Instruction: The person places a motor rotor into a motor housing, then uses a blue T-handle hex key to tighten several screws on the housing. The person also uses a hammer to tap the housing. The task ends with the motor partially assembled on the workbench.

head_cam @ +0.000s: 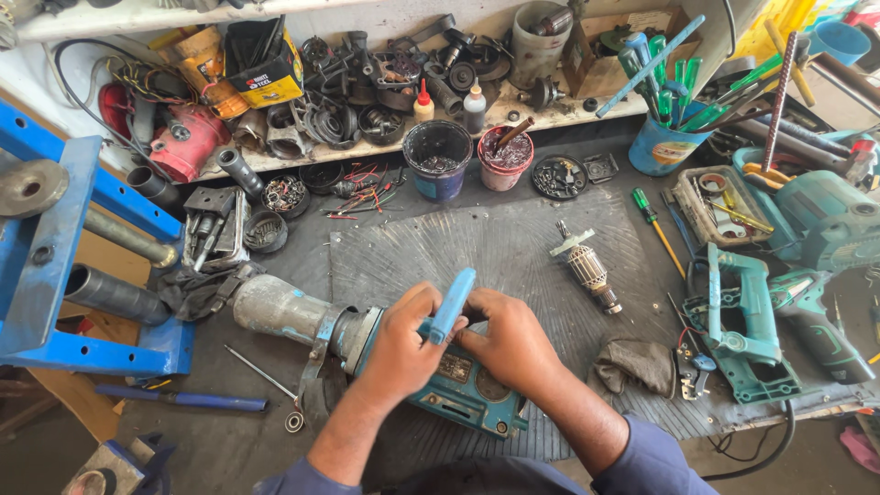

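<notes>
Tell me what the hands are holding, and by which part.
The left hand grips a blue-handled tool by its handle's lower end; the right hand rests on the teal power tool body.

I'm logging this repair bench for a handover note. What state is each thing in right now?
Left hand: gripping the power tool's body.
Right hand: resting on the tool, at the screwdriver.
Blue-handled screwdriver: upright, tip down on the tool.
Teal power tool: lying on its side on the mat.
Motor armature: out, lying loose on the mat.
Teal housing shell: detached, lying apart.
Dark tub: uncovered.
Red tub: uncovered, stick inside.
</notes>
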### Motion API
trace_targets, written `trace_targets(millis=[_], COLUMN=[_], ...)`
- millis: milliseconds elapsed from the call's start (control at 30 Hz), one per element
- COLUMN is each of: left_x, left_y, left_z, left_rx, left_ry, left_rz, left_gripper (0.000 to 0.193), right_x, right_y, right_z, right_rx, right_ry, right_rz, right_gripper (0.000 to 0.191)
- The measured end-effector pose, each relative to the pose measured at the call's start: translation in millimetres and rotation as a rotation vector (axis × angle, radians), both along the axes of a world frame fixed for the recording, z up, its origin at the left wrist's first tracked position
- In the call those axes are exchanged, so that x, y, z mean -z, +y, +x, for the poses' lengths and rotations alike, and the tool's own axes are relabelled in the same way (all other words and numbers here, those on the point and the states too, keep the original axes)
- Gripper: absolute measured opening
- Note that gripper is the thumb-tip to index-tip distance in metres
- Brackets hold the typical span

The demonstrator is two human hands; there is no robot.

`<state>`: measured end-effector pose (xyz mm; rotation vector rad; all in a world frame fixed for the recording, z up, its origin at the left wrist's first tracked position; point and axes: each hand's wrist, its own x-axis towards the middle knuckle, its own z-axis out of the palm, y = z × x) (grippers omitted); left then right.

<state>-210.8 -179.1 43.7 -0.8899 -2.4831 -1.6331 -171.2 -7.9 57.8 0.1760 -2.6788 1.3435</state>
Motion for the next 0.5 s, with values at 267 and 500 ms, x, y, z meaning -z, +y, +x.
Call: trace_targets(millis=[267,500], left_x=[-78,-140], left_y=[-40,-25], left_z=[-24,-35], left_rx=[0.453,0.541], left_ry=[0.393,0.634], left_rz=[-0.1,-0.829], left_gripper=[0.061,0.03], right_x=[-3,3], right_y=[-1,-3], right_z=[5,3], right_rx=[-0.003,-0.001], right_ry=[-0.013,0.038], right_rz=[0.013,0.126], right_gripper=[0.019,0.019])
